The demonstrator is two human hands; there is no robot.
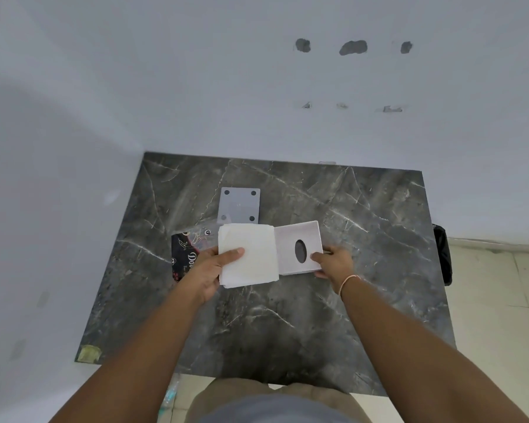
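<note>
A stack of white paper tissues point(252, 254) is held over the dark marble table point(287, 315). My left hand point(209, 270) grips the stack's left edge, thumb on top. Right beside the stack is a white square tissue-box cover point(290, 239) with a dark oval opening. My right hand point(333, 261) grips the cover's right edge, thumb on its top near the opening. Stack and cover touch side by side.
A grey plate with four dark round feet point(239, 206) lies on the table behind the tissues. A black printed plastic wrapper point(185, 251) lies under my left hand. White walls stand left and behind. A black object point(443, 254) is at the table's right edge.
</note>
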